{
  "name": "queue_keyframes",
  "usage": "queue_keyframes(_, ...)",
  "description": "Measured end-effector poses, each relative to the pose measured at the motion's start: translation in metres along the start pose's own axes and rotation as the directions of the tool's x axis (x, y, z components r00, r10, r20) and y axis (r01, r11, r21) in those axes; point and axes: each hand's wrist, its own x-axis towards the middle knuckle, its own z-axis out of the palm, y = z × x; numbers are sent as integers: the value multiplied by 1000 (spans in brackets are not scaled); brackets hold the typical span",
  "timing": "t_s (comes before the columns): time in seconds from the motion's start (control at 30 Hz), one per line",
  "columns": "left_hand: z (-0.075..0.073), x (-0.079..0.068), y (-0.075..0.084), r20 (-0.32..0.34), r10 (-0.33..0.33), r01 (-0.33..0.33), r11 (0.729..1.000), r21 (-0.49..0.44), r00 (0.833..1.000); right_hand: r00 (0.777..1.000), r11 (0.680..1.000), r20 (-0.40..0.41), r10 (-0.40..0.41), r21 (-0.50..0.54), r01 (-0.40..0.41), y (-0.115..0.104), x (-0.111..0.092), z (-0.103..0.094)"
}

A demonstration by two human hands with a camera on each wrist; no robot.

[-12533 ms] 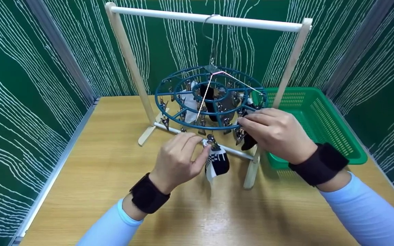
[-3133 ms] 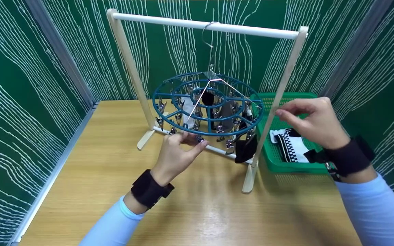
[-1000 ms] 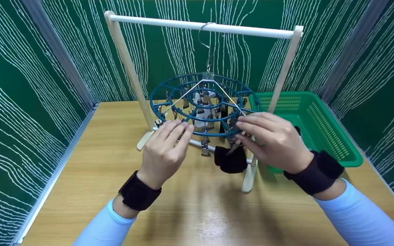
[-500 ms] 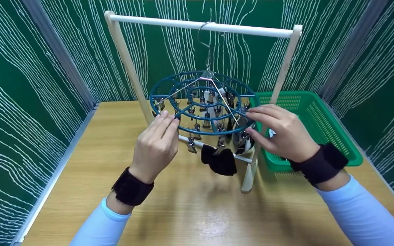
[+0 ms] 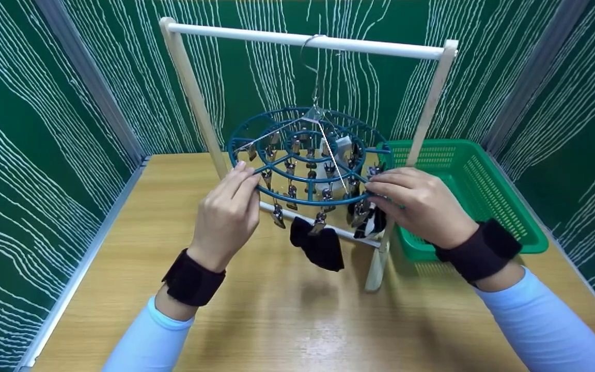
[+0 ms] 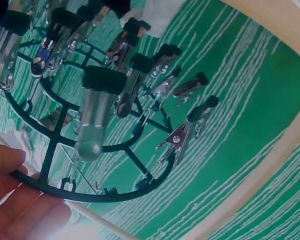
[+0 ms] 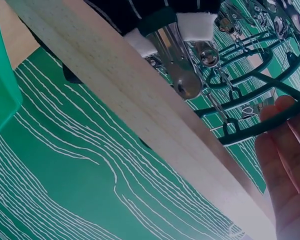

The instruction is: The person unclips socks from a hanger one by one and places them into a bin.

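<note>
A round teal clip hanger (image 5: 310,181) with rings and several metal clips hangs by its hook from a white bar. My left hand (image 5: 228,209) holds its front left rim, thumb and fingers (image 6: 37,210) on either side. On the front right rim is my right hand (image 5: 421,201), gripping it with fingers (image 7: 277,165) along the ring. A black sock (image 5: 321,247) dangles from a front clip. Beside the right hand hangs a black-and-white sock (image 5: 372,225), its white edge clipped in the right wrist view. A white sock (image 5: 326,173) hangs farther back, partly hidden by the rings.
The rack's white top bar (image 5: 380,47) rests on wooden posts, the right post (image 5: 434,98) close behind my right hand. A green basket (image 5: 504,181) stands on the wooden table (image 5: 173,206) at right, partly hidden by that hand. Green walls enclose the table.
My right hand has come from beside the right post to the rim. Over the last second the hanger has turned, its front and the black sock shifting left; my left hand moved left too.
</note>
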Motion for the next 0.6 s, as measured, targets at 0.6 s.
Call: queue_keyframes(0.6,11,-10,46,-60,189,-196,964,-181,980,999,1000,-42,-27,4,27,-8,5,3)
